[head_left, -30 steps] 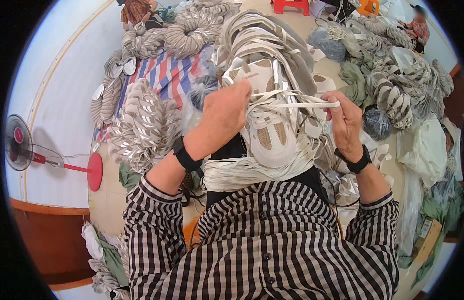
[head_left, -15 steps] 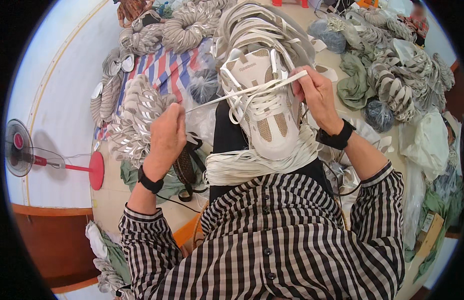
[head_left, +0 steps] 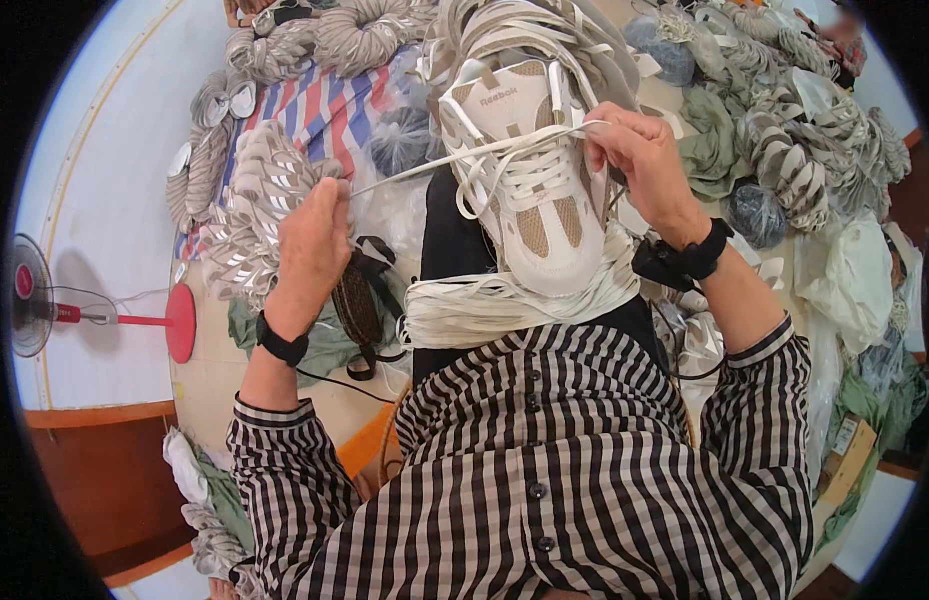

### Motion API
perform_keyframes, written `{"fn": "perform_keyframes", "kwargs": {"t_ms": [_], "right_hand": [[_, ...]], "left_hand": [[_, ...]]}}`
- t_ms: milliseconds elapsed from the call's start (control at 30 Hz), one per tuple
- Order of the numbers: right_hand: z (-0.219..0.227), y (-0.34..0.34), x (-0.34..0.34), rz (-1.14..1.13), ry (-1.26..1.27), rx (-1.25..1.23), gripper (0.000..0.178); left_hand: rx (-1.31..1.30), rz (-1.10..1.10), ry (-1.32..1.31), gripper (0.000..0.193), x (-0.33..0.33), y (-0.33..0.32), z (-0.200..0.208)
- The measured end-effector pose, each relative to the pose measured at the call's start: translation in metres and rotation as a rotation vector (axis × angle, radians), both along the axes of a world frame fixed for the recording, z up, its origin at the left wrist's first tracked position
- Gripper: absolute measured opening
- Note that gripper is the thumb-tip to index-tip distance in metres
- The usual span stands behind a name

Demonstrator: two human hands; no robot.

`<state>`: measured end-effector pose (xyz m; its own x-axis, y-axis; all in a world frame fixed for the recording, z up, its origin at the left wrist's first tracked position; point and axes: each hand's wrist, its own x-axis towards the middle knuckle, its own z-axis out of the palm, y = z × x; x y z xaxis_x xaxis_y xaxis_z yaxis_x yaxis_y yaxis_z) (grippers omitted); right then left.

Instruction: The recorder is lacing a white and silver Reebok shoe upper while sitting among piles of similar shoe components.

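A cream and tan sneaker upper point(head_left: 544, 240) rests toe toward me over my lap, partly laced. My left hand point(head_left: 314, 240), off to its left, is closed on one end of a cream shoelace point(head_left: 434, 165). The lace runs taut across the tongue to my right hand point(head_left: 639, 160). Thumb and fingers of my right hand pinch it beside the upper's right edge. Loops of lace hang over the eyelets. Beneath the toe, a thick bundle of cream laces point(head_left: 514, 318) lies across my thighs. More stacked uppers point(head_left: 524, 35) sit just behind the sneaker upper.
Coiled bundles of shoe parts point(head_left: 269, 190) lie left on a striped sheet point(head_left: 329, 105), with more bundles point(head_left: 784, 165) at right. A red-based fan point(head_left: 181, 322) stands at far left. White plastic bags point(head_left: 849, 285) are at right. Another person point(head_left: 844, 45) sits at the far right.
My left hand has moved slightly left and up, drawing out the lace. My right hand has shifted slightly, and less lace end sticks out beyond its fingers. The whole view has shifted a little.
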<state>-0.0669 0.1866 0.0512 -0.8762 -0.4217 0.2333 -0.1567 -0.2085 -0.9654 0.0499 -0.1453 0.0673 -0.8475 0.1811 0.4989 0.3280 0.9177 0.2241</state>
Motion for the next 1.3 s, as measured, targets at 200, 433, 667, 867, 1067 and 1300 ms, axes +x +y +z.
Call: {"fn": "perform_keyframes", "kwargs": {"t_ms": [200,433,667,867,1067,1300], "right_hand": [[-0.009,-0.010,0.002,-0.135,-0.016,-0.046,0.021],[-0.013,-0.017,0.001,-0.157,0.265,0.197,0.019],[-0.002,-0.011,0.008,-0.233,0.149,0.209,0.015],[0.019,-0.017,0.009,-0.297,0.892,0.587,0.016],[0.021,-0.028,0.007,-0.277,1.043,0.726,0.012],[0.018,-0.016,-0.007,-0.363,1.122,0.774,0.006]], "left_hand": [[-0.063,0.091,0.023,0.008,-0.002,-0.033,-0.014],[-0.141,0.344,0.074,0.004,0.014,-0.113,-0.028],[-0.140,0.091,-0.027,0.013,-0.014,-0.054,-0.068],[0.222,-0.158,0.117,0.017,-0.009,0.074,-0.019],[0.016,-0.130,0.260,0.016,-0.039,0.110,-0.017],[0.078,-0.119,0.316,0.018,-0.040,0.113,-0.017]]}}
